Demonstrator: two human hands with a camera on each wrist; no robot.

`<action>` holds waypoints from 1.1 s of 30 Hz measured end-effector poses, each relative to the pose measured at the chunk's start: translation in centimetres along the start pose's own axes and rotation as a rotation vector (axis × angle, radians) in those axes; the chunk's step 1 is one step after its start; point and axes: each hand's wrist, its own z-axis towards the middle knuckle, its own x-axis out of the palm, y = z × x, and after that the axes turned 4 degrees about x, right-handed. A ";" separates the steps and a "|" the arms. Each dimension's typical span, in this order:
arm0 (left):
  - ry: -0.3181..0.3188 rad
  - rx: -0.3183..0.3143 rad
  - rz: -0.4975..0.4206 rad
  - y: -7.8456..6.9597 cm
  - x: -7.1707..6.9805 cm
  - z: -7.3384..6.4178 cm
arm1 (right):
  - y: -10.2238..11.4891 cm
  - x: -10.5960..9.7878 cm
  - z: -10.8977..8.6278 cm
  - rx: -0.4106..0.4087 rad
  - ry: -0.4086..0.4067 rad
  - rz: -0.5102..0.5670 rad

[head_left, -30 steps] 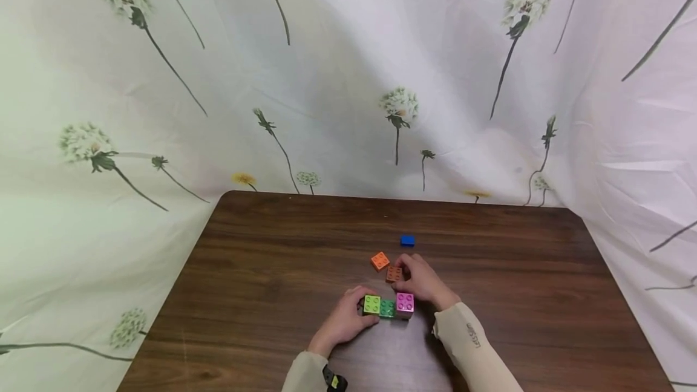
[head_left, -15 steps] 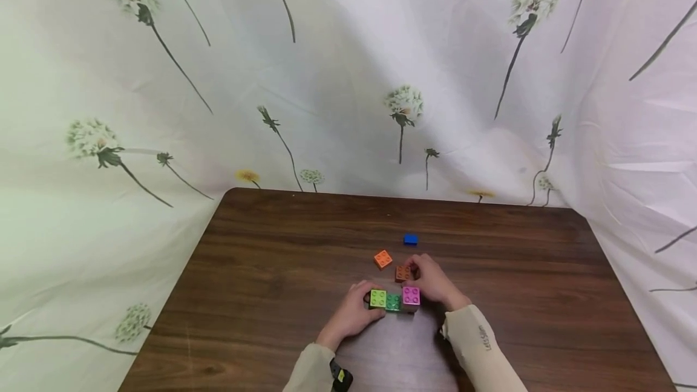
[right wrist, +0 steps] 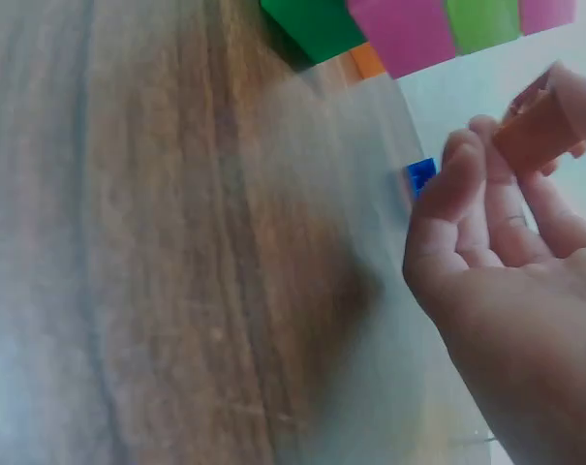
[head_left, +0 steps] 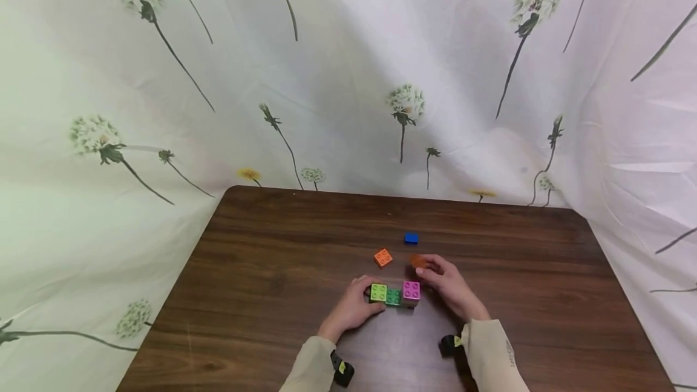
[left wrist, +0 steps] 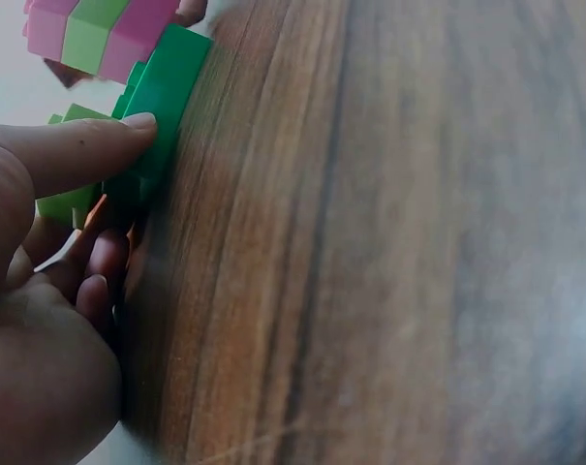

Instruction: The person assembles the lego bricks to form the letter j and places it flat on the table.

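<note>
My left hand (head_left: 353,307) grips the left end of a small structure of toy building bricks, its thumb on the long green brick (left wrist: 167,107) at the base. A lime brick (head_left: 378,292) tops that end. On the other end stands a stack with a pink brick (head_left: 411,290) uppermost; a lime layer (left wrist: 94,34) shows between pink ones in the left wrist view. My right hand (head_left: 451,286) pinches a brown brick (right wrist: 537,134) between thumb and fingers, raised and tilted, just behind and right of the pink stack.
An orange brick (head_left: 383,258) lies behind the structure, turned at an angle. Farther back is a blue brick (head_left: 411,238). The dark wooden table (head_left: 261,319) ends at a white flower-printed curtain (head_left: 337,77).
My right hand has lifted the brown brick from behind the structure, moved it right and tilted it. The left hand still grips the structure. The head view has shifted slightly.
</note>
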 end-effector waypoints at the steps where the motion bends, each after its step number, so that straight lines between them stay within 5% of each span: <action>1: 0.001 -0.002 -0.001 0.0 0.0 0.0 | -0.1 -0.1 -0.4 -0.003 -0.010 0.022; 5: -0.006 -0.005 0.000 0.0 0.1 0.0 | 0.5 -0.1 -1.7 -0.058 -0.074 0.009; 14: -0.001 -0.010 0.005 0.2 0.2 0.0 | 2.2 0.8 -4.2 -0.292 -0.026 -0.328; 21: -0.008 0.012 0.009 0.1 0.2 0.1 | 2.3 1.5 -4.8 -0.375 0.049 -0.351; 33: -0.009 0.003 0.010 0.2 0.2 0.0 | 1.7 2.0 -5.4 -0.455 0.060 -0.298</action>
